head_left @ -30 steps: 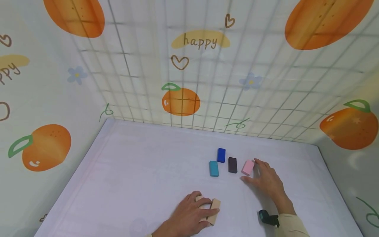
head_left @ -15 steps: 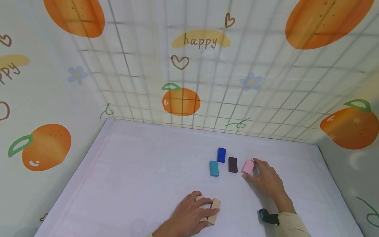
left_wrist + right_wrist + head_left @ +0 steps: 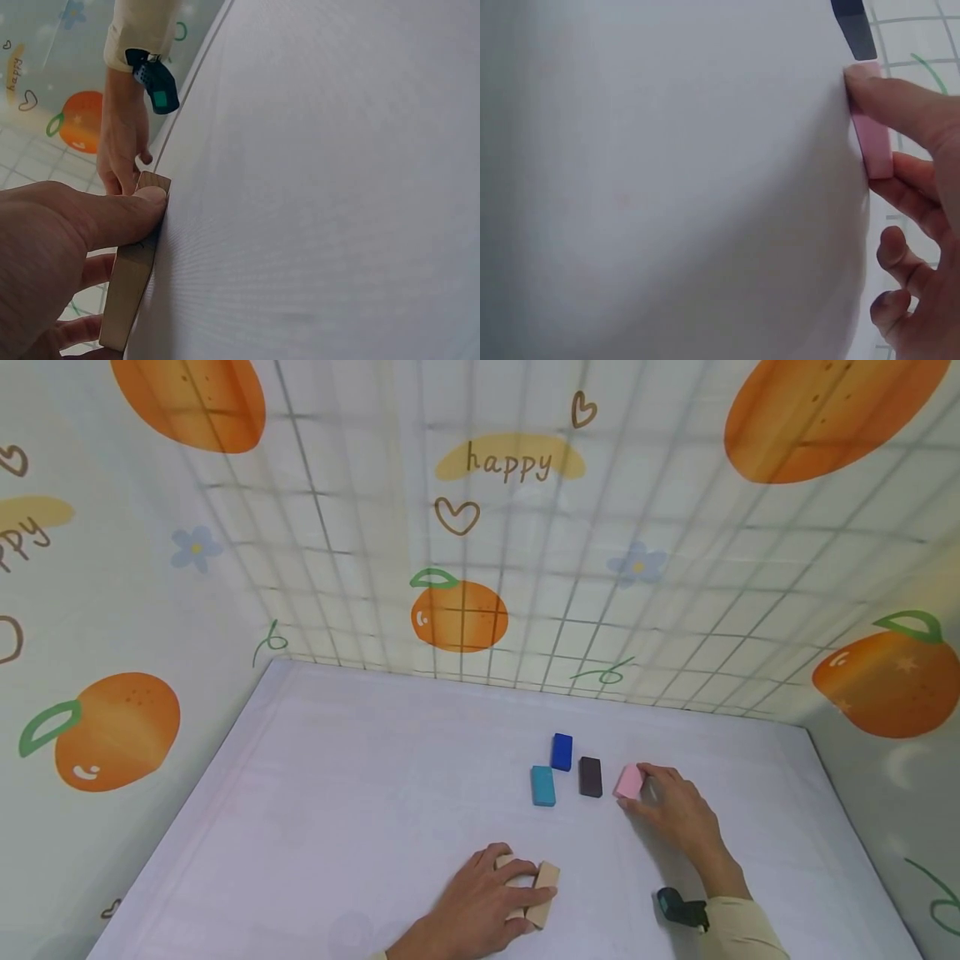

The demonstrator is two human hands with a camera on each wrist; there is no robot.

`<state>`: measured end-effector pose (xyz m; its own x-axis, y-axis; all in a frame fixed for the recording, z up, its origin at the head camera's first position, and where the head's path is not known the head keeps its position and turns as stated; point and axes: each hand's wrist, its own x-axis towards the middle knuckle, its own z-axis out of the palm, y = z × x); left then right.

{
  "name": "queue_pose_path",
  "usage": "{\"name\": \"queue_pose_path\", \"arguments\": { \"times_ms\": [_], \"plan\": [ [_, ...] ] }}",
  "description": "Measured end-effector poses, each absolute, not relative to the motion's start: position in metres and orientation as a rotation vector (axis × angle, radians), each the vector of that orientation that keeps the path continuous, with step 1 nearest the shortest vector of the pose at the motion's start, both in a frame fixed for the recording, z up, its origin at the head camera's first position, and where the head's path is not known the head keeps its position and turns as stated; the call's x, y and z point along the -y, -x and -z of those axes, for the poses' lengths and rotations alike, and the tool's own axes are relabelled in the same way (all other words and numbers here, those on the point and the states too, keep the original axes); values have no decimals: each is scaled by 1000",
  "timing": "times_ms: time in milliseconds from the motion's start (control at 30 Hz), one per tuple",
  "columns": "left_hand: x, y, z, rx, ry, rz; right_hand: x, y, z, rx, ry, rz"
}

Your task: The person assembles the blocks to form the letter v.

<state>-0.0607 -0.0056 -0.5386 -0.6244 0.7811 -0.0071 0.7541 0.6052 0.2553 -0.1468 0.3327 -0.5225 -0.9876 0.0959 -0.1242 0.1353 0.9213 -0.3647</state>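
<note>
My left hand (image 3: 476,906) holds pale wooden blocks (image 3: 544,883) on the table, its fingers spread over them. One block leans to the right, partly under a finger, and the hand hides much of the rest. In the left wrist view the thumb lies against a wooden block (image 3: 129,296), with fingers behind it. To the right, my right hand (image 3: 681,817) pinches a pink block (image 3: 627,782) that lies flat on the table. The right wrist view has the thumb on one side of the pink block (image 3: 874,142) and a finger at its far end.
Left of the pink block lie a dark block (image 3: 590,777), a teal block (image 3: 543,786) and a blue block (image 3: 562,752). A white cloth covers the table (image 3: 360,777). Printed walls (image 3: 360,610) stand at the back and sides. A dark device (image 3: 678,910) is on the right wrist.
The right thumb and fingers have closed in from beside the pink block until they pinch it. My left hand has stayed in place on the wooden blocks.
</note>
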Motion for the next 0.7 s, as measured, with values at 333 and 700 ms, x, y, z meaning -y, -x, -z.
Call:
{"name": "queue_pose_path", "arguments": {
  "times_ms": [333, 700],
  "plan": [
    [6, 61, 539, -2718, -1322, -347, -328, 146, 516, -2943, -211, 590],
    [6, 60, 538, -2722, -1326, -341, -329, 145, 518, -2936, -221, 606]
  ]
}}
